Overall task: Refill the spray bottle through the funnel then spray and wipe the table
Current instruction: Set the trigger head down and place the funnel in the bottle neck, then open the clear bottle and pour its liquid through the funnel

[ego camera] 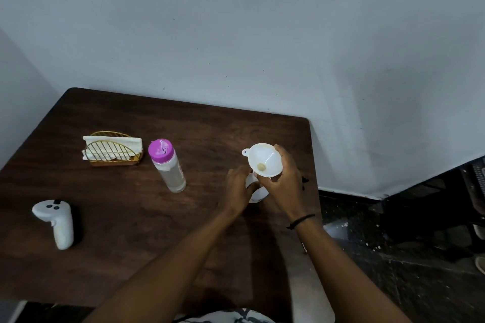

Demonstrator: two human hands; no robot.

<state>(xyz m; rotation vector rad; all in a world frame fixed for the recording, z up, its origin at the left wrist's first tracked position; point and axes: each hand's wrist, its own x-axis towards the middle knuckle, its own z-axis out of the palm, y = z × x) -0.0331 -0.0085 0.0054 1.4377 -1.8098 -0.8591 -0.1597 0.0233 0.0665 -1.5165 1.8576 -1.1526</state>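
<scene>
My right hand (284, 181) grips a white plastic funnel (265, 158) by its cone, with the wide mouth facing up, above the right part of the dark wooden table (126, 244). Directly under the funnel stands a white spray bottle (256, 191), mostly hidden by both hands. My left hand (237, 191) curls round this bottle from its left side. A clear water bottle (168, 165) with a pink cap stands upright to the left, apart from both hands.
A gold wire napkin holder (112, 151) with white napkins stands at the back left. A white handheld controller (56, 221) lies near the front left. The table's right edge (313, 165) is close to my right hand. A grey wall runs behind.
</scene>
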